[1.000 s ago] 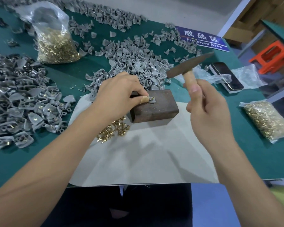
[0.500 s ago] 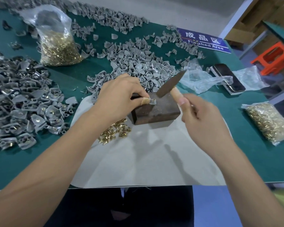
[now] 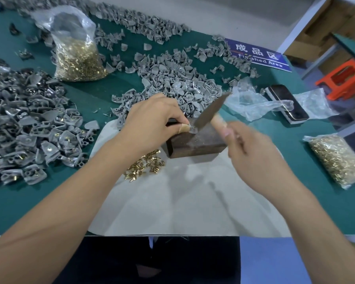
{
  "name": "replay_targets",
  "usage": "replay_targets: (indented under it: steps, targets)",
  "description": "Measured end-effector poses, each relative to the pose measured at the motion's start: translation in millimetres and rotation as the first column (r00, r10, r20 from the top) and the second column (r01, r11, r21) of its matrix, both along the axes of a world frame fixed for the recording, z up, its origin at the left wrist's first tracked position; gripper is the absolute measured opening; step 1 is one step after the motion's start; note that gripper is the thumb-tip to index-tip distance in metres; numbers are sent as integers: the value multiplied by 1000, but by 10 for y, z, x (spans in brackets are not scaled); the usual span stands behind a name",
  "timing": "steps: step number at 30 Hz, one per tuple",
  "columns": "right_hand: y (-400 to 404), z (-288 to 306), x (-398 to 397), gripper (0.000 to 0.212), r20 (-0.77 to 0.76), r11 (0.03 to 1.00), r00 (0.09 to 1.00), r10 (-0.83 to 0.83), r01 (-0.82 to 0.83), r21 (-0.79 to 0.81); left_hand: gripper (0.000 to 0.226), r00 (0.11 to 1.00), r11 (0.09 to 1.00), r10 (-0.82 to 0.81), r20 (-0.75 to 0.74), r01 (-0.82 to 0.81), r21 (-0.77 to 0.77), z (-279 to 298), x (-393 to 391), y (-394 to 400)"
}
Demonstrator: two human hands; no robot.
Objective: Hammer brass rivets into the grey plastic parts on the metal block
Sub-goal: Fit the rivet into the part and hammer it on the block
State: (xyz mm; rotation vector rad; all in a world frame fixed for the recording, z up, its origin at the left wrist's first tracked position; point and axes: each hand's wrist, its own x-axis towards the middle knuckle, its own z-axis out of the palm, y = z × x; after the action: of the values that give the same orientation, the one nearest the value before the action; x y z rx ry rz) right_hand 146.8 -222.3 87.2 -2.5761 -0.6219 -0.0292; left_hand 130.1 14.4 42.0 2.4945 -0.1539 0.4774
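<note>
Since half a second ago, little is changing: the hammer (image 3: 210,112) is staying low, its dark head angled down toward the grey plastic part (image 3: 192,129) on the metal block (image 3: 197,141), as it was then, whereas a second ago it was raised well above. The right hand (image 3: 254,158) is curling round the pale wooden handle, and its motion is blurring both fingers and handle. The left hand (image 3: 152,124) is pinching the part against the block's top near its left end, fingertips bunched together, a bandaged finger just beside the hammer head. Whether the head is touching the part is hard to tell, and the rivet itself is not showing through the blur. The block is sitting on a pale sheet (image 3: 182,201) spread over the green table (image 3: 19,201), with loose brass rivets (image 3: 145,166) lying just in front of its left corner. Grey parts are piling up at the left (image 3: 29,128) and behind the block (image 3: 172,83). Two bags of rivets are resting on the table, one at the back left (image 3: 76,56), one at the right (image 3: 336,158). A phone (image 3: 286,103) is lying beside crumpled clear plastic (image 3: 252,103), near a blue sign (image 3: 258,55). An orange stool (image 3: 344,78) is standing beyond the table.
</note>
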Motion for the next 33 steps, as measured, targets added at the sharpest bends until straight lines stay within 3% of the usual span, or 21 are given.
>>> replay_targets:
  steps: [3,7,12,17,21,25,27,33]
  targets:
    - [-146,92,58,38,-50,997,999,-1,-3,-76,10,1000,1000,2,-14,-2,22,-8,2,4]
    - [-61,112,24,33,79,982,995,-61,46,183,8,1000,1000,-5,-8,6,17,-11,4,8]
    - [-103,96,29,40,-73,994,997,-23,15,-112,9,1000,1000,-2,-3,2,29,-20,20,14]
    - [-18,81,-28,35,11,992,998,-56,55,110,7,1000,1000,-11,7,11,23,-26,17,16]
    - [-95,115,17,36,-75,987,997,22,-34,-157,13,1000,999,-13,11,13,38,-20,22,55]
    - [-342,143,52,25,13,990,991,-130,131,-55,17,1000,999,-20,9,19,47,-32,31,71]
    - [-364,58,47,10,90,971,975,-203,212,-109,20,1000,998,-21,-6,21,51,-35,28,76]
    - [-349,-353,116,35,66,911,929,-365,370,-182,25,995,991,-72,-75,63,-122,-45,47,86]
